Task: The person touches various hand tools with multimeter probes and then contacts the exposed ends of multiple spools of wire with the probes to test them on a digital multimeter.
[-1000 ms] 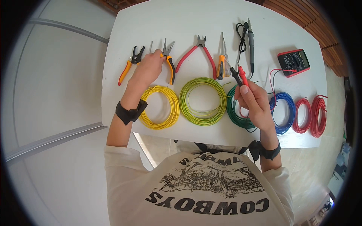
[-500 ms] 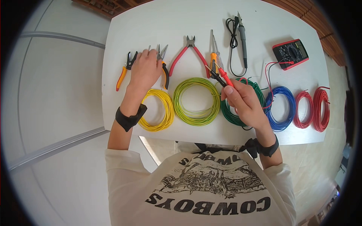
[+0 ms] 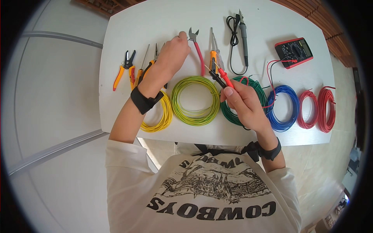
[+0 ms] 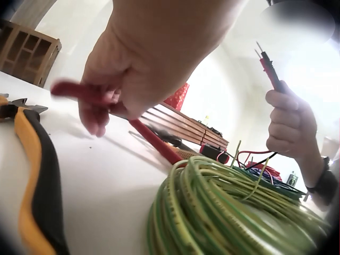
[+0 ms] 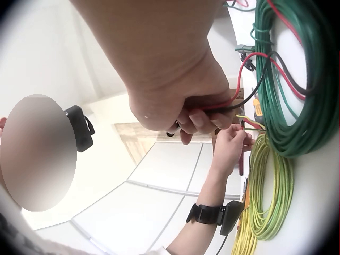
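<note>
Left hand: my left hand grips the red-handled cutters on the white table.
Right hand: my right hand pinches the red and black probes above the green coil.
Around: yellow-green coil between the hands; multimeter far right.
Change: left hand has moved off the orange-handled pliers.

matt white table; glossy plastic-coated wire coil; red rubbery plier handles.
</note>
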